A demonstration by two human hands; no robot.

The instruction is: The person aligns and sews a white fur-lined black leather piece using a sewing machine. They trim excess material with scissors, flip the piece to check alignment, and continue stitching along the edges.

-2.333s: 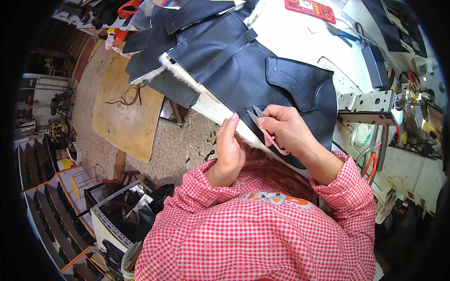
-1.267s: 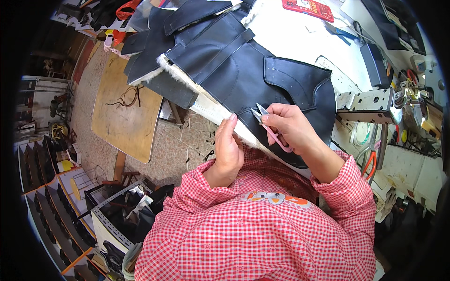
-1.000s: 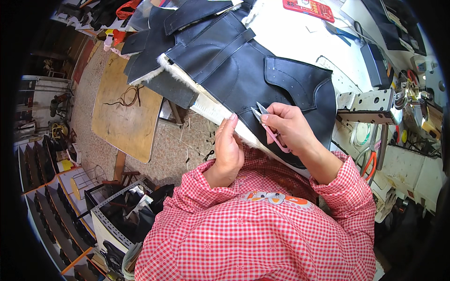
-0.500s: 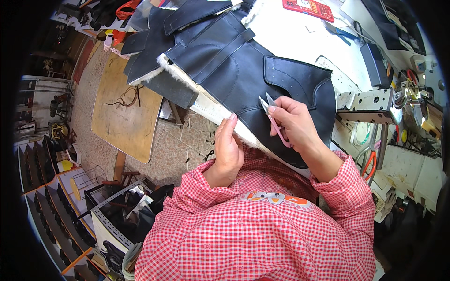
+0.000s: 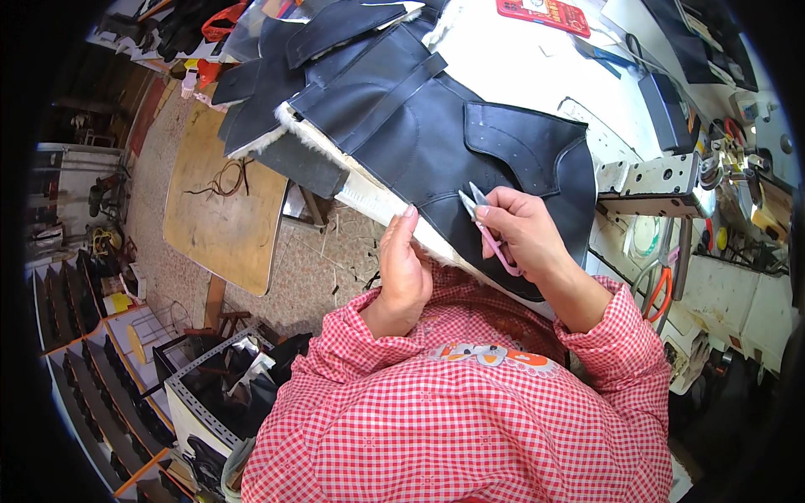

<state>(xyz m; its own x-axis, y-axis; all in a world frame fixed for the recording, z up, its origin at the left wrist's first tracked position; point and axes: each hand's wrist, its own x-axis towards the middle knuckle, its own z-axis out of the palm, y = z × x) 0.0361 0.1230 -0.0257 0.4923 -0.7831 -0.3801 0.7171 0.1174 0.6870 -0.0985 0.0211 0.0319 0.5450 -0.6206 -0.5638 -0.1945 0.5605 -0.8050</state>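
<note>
A black leather piece (image 5: 394,126) with white fleece backing lies across the work surface before me, its stitched seams facing up. My right hand (image 5: 528,230) is closed round small thread snips (image 5: 503,251) with a pink handle. Their pointed metal blades are parted and sit just over the leather, beside a seam. My left hand (image 5: 405,272) rests upright along the near fleece edge, fingers stretched and together, holding nothing. A curved, stitched leather panel (image 5: 527,142) lies beyond the right hand.
A sewing machine's metal arm (image 5: 650,186) stands close on the right, with orange-handled scissors (image 5: 661,293) hanging below it. At the back are a red card (image 5: 545,12) and more black leather pieces (image 5: 340,33). A wooden board (image 5: 222,201) stands left.
The whole view has shifted slightly, so the leather and both hands appear a little further left. The hands and the snips keep nearly the same pose.
</note>
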